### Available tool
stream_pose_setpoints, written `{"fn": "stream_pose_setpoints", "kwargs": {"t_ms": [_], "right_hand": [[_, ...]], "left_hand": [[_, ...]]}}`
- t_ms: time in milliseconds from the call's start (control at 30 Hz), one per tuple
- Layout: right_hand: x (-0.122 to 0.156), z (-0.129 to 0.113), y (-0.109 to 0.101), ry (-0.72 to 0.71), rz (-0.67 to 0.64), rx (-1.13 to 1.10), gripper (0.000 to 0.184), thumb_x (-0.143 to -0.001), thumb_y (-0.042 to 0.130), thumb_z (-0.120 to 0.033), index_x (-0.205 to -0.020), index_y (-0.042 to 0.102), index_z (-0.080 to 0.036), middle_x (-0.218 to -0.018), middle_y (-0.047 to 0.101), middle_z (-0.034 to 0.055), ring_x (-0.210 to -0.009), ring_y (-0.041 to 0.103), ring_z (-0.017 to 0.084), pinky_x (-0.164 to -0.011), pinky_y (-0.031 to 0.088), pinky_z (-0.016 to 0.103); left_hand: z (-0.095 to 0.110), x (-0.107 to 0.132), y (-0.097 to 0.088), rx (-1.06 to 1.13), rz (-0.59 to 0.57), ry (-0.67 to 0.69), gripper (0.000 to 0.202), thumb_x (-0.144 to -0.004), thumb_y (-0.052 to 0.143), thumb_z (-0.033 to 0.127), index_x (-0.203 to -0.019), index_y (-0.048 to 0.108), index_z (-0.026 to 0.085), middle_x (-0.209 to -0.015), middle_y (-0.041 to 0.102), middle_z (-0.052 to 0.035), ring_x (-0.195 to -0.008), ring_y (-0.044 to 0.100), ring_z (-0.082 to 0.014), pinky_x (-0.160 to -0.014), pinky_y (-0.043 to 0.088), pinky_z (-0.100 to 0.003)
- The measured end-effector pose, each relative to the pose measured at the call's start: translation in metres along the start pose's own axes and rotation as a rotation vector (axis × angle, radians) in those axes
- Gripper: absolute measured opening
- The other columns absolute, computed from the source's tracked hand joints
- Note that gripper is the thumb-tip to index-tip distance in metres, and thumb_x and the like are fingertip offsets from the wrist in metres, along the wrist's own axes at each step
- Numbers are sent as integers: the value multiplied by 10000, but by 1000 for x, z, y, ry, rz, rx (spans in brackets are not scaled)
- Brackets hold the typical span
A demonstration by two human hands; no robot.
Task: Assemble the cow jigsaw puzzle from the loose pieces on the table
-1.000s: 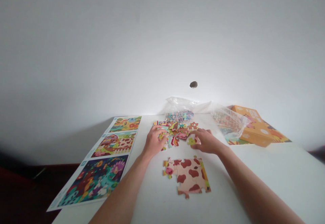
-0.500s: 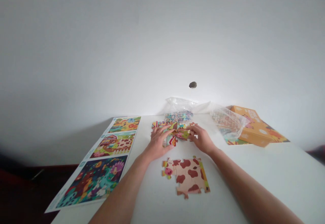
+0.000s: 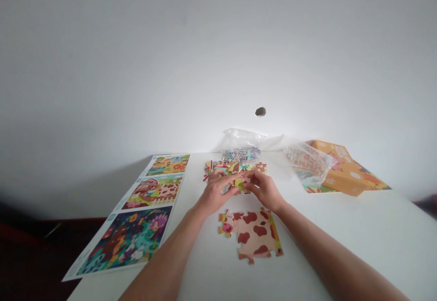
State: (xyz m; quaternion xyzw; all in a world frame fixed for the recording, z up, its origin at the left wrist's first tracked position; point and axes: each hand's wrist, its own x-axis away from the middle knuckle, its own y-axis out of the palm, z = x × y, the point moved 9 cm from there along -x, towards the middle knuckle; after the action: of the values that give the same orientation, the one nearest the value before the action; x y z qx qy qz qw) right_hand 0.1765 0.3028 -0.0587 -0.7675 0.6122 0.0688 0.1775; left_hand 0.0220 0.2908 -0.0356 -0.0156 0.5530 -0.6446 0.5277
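A pile of loose jigsaw pieces (image 3: pixel 223 168) lies towards the back of the table, with both my hands over its near side. My left hand (image 3: pixel 215 194) rests at the pile's left, its index finger and thumb apart, close to a yellow-green jigsaw piece (image 3: pixel 238 183). From the right, my right hand (image 3: pixel 266 191) curls its fingers and thumb around this piece's edge; the fingertips are partly hidden. Nearer to me lies a joined jigsaw section (image 3: pixel 256 235) showing a white cow with brown spots and a pink muzzle.
On the left lies a sheet (image 3: pixel 118 216) with three colourful pictures. A clear plastic bag (image 3: pixel 239 148) of pieces stands behind the pile. Another clear bag (image 3: pixel 307 162) leans by an orange box (image 3: pixel 344 169) at right. The wall (image 3: pixel 205 64) rises behind the table.
My right hand has moved left, closer to my left hand, and its fingers have drawn in at a yellow-green piece. Pieces between the hands have shifted. The cow section stays put.
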Motion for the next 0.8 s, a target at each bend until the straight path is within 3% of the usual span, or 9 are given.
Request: {"fn": "stream_pose_setpoints", "kwargs": {"t_ms": [133, 267, 467, 800], "right_hand": [[-2, 9, -4, 13, 67, -92, 297, -822, 720, -393, -1021, 614, -199, -720, 581, -27, -658, 566, 134, -639, 488, 274], [-1, 8, -4, -11, 51, -70, 287, -837, 712, -398, -1026, 607, -209, -792, 607, -6, -710, 586, 151, -681, 499, 299], [7, -27, -3, -291, -44, 382, 474, -851, 707, -310, -1287, 527, -261, -1109, 618, 68, -986, 581, 225, -895, 487, 403], [9, -37, -6, -366, -13, 569, 463, -869, 684, -267, -1301, 516, -266, -1140, 585, 88, -1046, 552, 261, -917, 477, 431]], "left_hand": [[4, 2, 0, -8, 4, 33, 669, -751, 815, 317, -1375, 576, 279, -1079, 690, -49, -1040, 536, -230, -949, 474, -364], [4, 2, -5, -33, 78, 49, 590, -757, 796, 233, -1319, 617, 259, -935, 700, -32, -1036, 543, -237, -962, 452, -380], [-4, 2, -12, -49, 151, -1, 533, -798, 733, 211, -1316, 612, 242, -803, 683, -1, -1018, 556, -237, -1001, 400, -416], [-9, 2, -10, -18, 127, -41, 553, -784, 770, 234, -1314, 613, 251, -821, 704, 8, -1041, 547, -241, -1023, 360, -425]]}}
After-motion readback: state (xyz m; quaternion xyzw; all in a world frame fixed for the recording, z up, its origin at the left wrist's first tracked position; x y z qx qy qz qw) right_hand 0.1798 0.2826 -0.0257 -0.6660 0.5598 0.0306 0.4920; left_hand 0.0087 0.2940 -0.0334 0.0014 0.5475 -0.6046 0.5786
